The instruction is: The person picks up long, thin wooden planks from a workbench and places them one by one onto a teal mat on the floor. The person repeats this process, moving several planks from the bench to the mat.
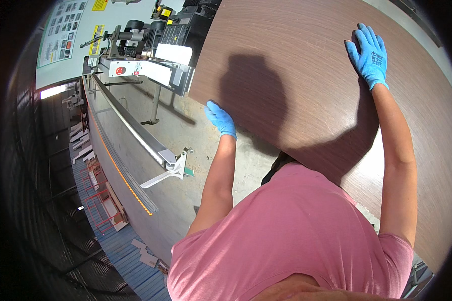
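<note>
A large brown wood-grain board [306,60] stretches across the upper right. My right hand [370,59], in a blue glove, lies flat on its face with the thumb apart from the fingers. At the board's near left edge is my left hand [220,120], gloved in blue too. Its fingers are close together along the edge, and the board partly hides how they grip. Just beyond the left hand, the board's corner meets a machine [173,75] with a white cover and a red button [120,70].
A metal rail with a white bracket [173,168] runs along the left, above grey floor [196,145]. Farther left, an orange-dotted strip [120,170] and stacked boards [113,205] show. A pale machine panel [85,40] carries a poster. My shadow falls on the board.
</note>
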A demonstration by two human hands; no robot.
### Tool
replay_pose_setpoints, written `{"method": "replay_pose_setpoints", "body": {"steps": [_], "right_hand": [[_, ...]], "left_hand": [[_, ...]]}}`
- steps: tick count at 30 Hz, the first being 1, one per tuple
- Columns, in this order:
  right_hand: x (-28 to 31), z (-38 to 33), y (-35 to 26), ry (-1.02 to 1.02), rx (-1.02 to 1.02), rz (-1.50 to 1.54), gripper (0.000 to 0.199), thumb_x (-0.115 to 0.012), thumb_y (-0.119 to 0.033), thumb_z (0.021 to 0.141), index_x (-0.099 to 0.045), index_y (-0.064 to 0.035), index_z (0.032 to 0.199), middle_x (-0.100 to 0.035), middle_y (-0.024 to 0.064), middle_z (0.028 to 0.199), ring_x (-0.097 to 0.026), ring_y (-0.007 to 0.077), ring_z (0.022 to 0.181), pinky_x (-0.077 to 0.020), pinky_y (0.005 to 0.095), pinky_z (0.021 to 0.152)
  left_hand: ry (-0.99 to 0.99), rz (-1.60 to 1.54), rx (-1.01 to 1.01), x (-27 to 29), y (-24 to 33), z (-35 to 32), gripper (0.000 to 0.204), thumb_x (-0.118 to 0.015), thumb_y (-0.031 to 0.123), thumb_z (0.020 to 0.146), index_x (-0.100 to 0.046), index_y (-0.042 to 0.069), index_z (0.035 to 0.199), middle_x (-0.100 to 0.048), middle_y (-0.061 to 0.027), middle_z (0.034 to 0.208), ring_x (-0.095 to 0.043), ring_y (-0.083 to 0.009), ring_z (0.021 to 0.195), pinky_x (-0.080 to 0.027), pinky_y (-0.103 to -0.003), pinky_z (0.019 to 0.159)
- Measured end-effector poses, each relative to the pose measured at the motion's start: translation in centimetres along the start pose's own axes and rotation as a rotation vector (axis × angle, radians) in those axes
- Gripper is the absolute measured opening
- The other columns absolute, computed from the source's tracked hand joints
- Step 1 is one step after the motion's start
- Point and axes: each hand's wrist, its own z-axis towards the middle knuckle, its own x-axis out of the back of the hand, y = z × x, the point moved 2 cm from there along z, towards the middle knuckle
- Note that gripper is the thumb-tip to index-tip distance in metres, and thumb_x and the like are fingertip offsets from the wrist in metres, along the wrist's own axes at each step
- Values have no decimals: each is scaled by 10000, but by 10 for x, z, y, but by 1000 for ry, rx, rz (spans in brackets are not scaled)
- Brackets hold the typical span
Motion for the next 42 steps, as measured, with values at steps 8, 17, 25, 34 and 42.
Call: {"method": "replay_pose_setpoints", "body": {"steps": [8,17,25,34,42], "right_hand": [[-2,-1,2,5,0,12,556,-550,-544,1074,-669,-114,1404,-544,97,1644,-471,301,1539,-313,478,1289],[1,0,-2,19,10,11,541,-562,-537,1067,-675,-114,1385,-554,102,1634,-484,305,1527,-326,475,1279],[-1,-1,1,20,14,7,538,-565,-538,1065,-675,-116,1379,-556,101,1631,-481,304,1528,-327,477,1277],[-1,0,1,37,20,23,530,-563,-535,1069,-676,-115,1373,-562,106,1623,-483,313,1526,-324,479,1278],[9,1,-4,81,38,63,482,-594,-489,1066,-686,-100,1337,-603,124,1571,-521,323,1489,-367,477,1250]], "left_hand": [[4,-24,-7,-6,18,-8,472,-495,403,1151,-598,-53,1085,-628,-118,1060,-543,-222,965,-497,-398,937],[28,-1,-22,-2,7,-5,510,-488,427,1151,-613,-65,1097,-650,-144,1073,-561,-240,976,-500,-409,945],[78,73,-31,-7,11,-8,591,-470,521,1151,-684,-30,1125,-680,-93,1089,-585,-213,989,-493,-391,942],[39,73,-14,-5,6,-6,580,-467,435,1159,-633,-117,1228,-690,-213,1216,-613,-280,1073,-503,-428,1014],[17,41,29,2,-3,-3,613,-487,462,1157,-624,-122,1284,-681,-215,1260,-607,-284,1122,-488,-437,1047]]}}
